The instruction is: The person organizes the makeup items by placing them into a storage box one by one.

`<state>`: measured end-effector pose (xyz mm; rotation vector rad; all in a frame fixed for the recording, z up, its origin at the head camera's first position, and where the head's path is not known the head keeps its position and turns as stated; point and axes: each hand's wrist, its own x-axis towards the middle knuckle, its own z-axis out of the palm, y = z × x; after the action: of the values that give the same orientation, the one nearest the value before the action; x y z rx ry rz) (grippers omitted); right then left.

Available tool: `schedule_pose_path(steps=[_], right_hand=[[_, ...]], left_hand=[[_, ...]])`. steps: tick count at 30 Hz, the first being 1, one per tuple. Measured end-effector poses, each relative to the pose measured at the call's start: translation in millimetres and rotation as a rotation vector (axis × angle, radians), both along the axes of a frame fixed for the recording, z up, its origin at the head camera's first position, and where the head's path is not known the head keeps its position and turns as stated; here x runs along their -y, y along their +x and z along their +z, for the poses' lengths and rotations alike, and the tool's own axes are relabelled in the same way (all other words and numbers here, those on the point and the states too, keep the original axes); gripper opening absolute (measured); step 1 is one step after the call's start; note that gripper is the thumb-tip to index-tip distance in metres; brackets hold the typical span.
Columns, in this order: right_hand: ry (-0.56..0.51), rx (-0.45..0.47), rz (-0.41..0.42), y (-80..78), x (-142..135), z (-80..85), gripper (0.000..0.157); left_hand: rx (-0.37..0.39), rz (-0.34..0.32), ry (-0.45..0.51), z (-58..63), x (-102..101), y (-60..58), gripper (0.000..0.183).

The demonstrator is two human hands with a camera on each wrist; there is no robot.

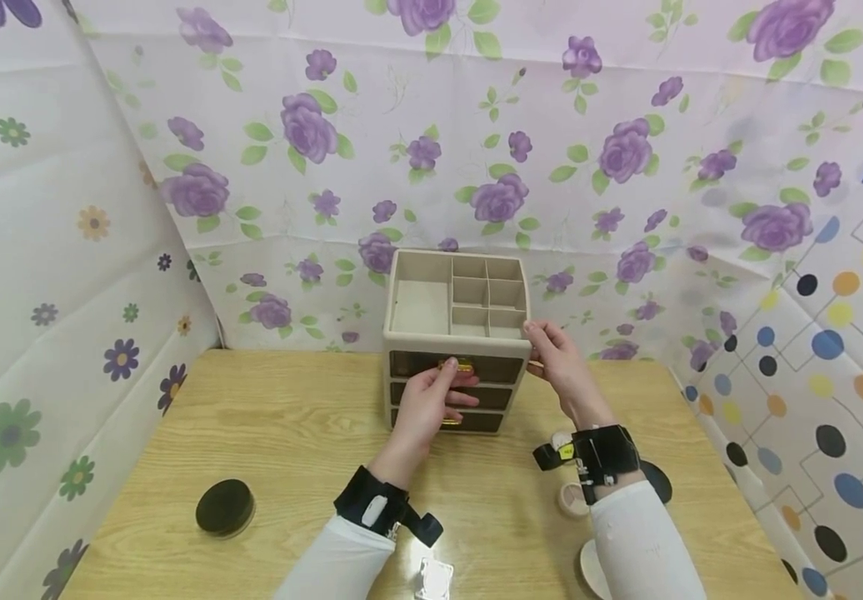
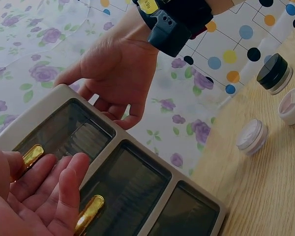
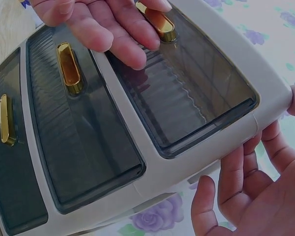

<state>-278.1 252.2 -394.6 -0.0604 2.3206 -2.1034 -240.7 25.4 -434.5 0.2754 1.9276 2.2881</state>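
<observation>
A beige desktop organizer [image 1: 446, 342] stands upright at the back of the table, with divided compartments on top and three dark see-through drawers in front. All three drawers look closed. My left hand [image 1: 426, 408] pinches the gold handle [image 2: 33, 156] of the top drawer [image 3: 187, 93] between thumb and index finger, the other fingers spread in front of the lower drawers. My right hand [image 1: 566, 371] grips the organizer's upper right corner, its thumb at the top edge and its fingers against the side. In the right wrist view, the middle drawer's gold handle [image 3: 69, 69] is untouched.
A dark-lidded round jar [image 1: 225, 506] lies at the left of the wooden table [image 1: 296, 417]. Under the right forearm are a small round pot [image 1: 572, 500], a black-lidded jar [image 2: 274, 73] and a pale disc [image 1: 593, 569]. A shiny clear item [image 1: 434, 579] is near the front. Flowered cloth hangs behind.
</observation>
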Motion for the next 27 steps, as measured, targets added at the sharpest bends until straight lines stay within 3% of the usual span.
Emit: schedule_pose_path(steps=[16, 22, 27], right_hand=[[-0.001, -0.011, 0.006, -1.1, 1.9, -1.6, 0.046], [-0.016, -0.020, 0.014, -3.9, 1.5, -2.8, 0.041], [-0.010, -0.029, 0.001, -3.9, 1.4, -2.0, 0.039]], left_hand=[[0.022, 0.020, 0.059, -6.2, 17.2, 8.6, 0.053], [0.109, 0.005, 0.100, -26.4, 27.8, 22.0, 0.052], [0.138, -0.004, 0.094, -47.7, 24.6, 29.7, 0.047]])
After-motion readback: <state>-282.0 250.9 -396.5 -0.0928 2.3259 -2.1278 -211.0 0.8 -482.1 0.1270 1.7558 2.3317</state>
